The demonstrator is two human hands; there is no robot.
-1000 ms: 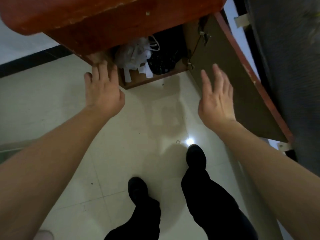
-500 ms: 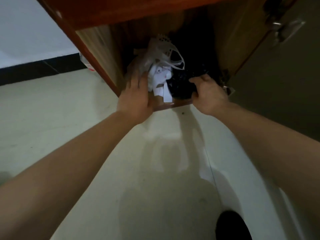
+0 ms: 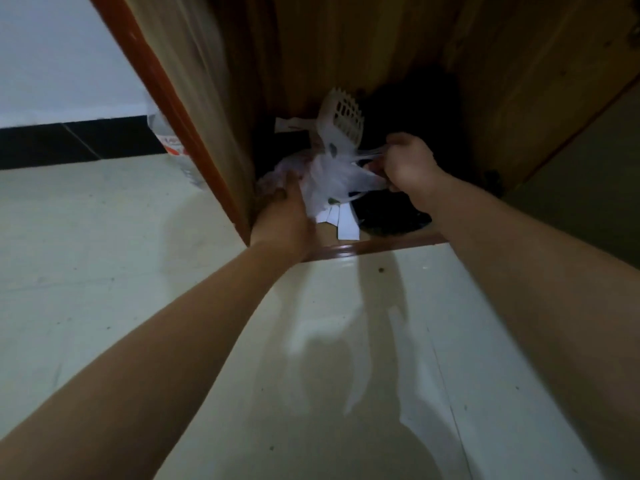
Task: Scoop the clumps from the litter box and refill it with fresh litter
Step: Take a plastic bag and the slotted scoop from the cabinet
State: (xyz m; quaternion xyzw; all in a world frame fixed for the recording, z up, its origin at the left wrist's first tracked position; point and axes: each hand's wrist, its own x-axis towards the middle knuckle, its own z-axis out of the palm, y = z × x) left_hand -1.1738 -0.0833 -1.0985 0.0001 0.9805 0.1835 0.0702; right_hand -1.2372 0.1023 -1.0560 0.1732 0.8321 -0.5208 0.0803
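Observation:
Both my hands reach into the bottom of an open wooden cabinet (image 3: pixel 346 46). A white slotted litter scoop (image 3: pixel 341 121) stands upright at the back of a crumpled white plastic bag (image 3: pixel 329 181). My right hand (image 3: pixel 407 162) is closed on the bag's stretched handles. My left hand (image 3: pixel 285 216) rests flat against the bag's left side, fingers partly hidden by the plastic. Several white paper strips (image 3: pixel 343 220) hang below the bag. No litter box is in view.
A black bag or dark bundle (image 3: pixel 391 216) lies to the right of the white bag inside the cabinet. The cabinet's red lower lip (image 3: pixel 349 252) meets the pale tiled floor (image 3: pixel 104 271). A clear plastic bottle (image 3: pixel 173 147) stands outside the cabinet's left wall. The open door (image 3: pixel 588 188) is at right.
The camera has moved closer to the cabinet. My right hand has shifted from the dark bundle onto the white bag's handles and closed. The scoop now shows above the bag.

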